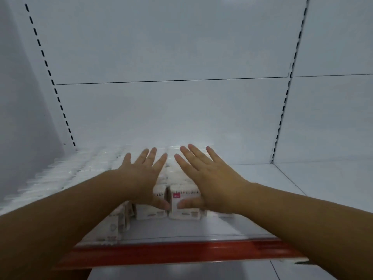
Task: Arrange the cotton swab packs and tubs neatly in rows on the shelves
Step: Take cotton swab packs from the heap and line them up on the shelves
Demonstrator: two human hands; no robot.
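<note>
left hand (145, 174) and right hand (207, 178) lie flat, fingers spread, on top of the middle cotton swab packs (184, 207), thumbs on their front faces. the shelf (282, 199) holds rows of packs on its left half and is bare on the right, so roughly half seems done. no tubs show.

No wording can be read anywhere. The front cotton swab pack (187, 214) carries a small pink label (177, 195), a row of red marks beside it and grey print lower down, all too blurred to make out.
</note>
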